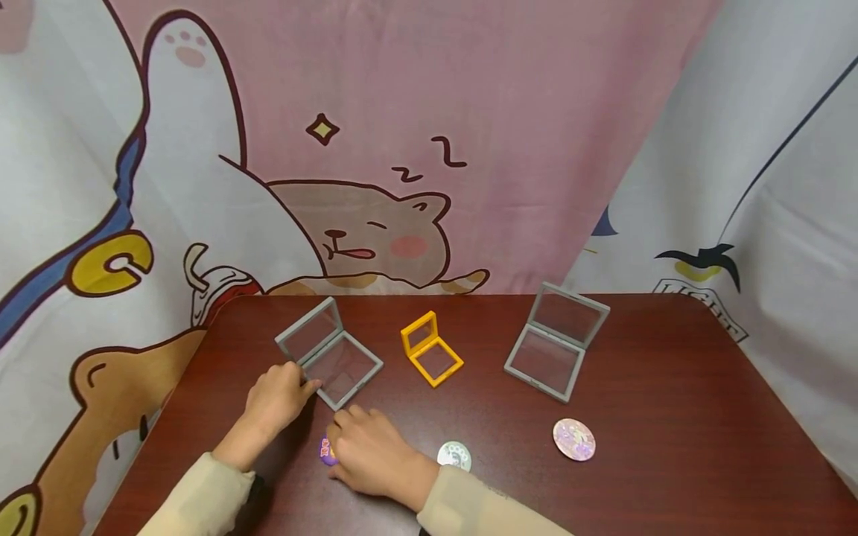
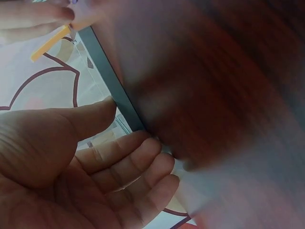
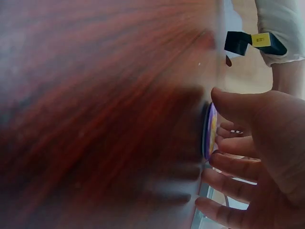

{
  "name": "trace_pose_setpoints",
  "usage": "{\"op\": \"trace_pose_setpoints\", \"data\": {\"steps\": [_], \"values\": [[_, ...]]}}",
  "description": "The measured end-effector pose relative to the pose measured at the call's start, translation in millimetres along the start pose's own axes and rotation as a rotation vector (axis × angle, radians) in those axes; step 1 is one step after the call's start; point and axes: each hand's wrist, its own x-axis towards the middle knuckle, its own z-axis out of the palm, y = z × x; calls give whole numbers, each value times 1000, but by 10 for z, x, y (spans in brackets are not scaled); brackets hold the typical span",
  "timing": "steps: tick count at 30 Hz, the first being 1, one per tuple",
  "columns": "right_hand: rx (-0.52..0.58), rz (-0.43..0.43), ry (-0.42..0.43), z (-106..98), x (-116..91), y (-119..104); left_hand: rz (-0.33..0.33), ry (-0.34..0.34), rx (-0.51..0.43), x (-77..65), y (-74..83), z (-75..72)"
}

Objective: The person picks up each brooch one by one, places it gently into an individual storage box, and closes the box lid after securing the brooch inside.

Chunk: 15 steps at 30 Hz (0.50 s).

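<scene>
At the near left corner of a grey hinged frame with clear panes (image 1: 362, 384), my left hand (image 1: 278, 396) grips the edge. In the left wrist view, its thumb lies against the grey rim (image 2: 107, 71) and the fingers curl at the rim's end. The frame stands with its lid raised. Below it, my right hand (image 1: 375, 452) is over a round purple badge (image 1: 326, 451), partly hiding it. The right wrist view shows the badge (image 3: 209, 131) flat on the table, between the thumb and the loosely extended fingers.
A small yellow hinged frame (image 1: 450, 347) and another grey one (image 1: 570, 383) stand with lids raised. A pale round badge (image 1: 455, 454) lies beside my right wrist, and a pink one (image 1: 573, 439) farther right. The brown table (image 1: 670, 417) backs onto a printed curtain (image 1: 536, 112).
</scene>
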Motion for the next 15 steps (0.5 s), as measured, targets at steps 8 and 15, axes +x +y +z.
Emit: {"op": "trace_pose_setpoints", "data": {"steps": [8, 15], "values": [[28, 22, -16, 58, 33, -12, 1, -6, -11, -2, -23, -25], [62, 43, -32, 83, 38, 1, 12, -16, -33, 20, -29, -15]]}}
